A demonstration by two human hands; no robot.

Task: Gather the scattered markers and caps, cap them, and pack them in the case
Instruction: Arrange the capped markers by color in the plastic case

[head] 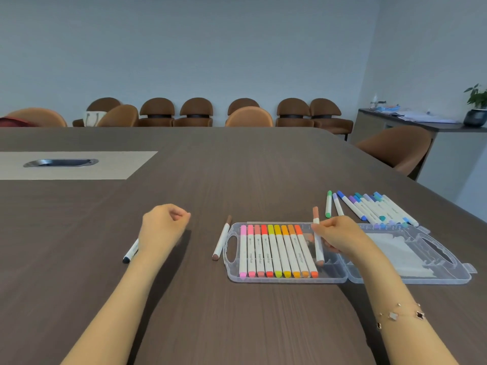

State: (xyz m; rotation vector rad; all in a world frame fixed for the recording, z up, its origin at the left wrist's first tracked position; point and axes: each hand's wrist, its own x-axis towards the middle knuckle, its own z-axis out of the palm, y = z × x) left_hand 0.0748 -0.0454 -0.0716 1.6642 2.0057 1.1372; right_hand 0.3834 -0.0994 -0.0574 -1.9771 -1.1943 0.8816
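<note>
A clear plastic case (332, 279) lies open on the dark table, with several capped pink-to-orange markers (274, 251) in a row in its left half. My right hand (340, 237) pinches a capped tan marker (317, 233) just above the case's empty right slots. My left hand (163, 225) hovers with curled fingers, holding nothing. A dark-capped marker (131, 251) lies beside my left wrist. A brown marker (221, 238) lies left of the case. Several green, blue and purple markers (374, 208) lie behind the lid.
The case lid (411, 255) lies flat to the right with a white sheet inside. A cable port (60, 162) is set in a light panel at far left. Chairs line the far edge, and the table's right edge runs close past the blue markers.
</note>
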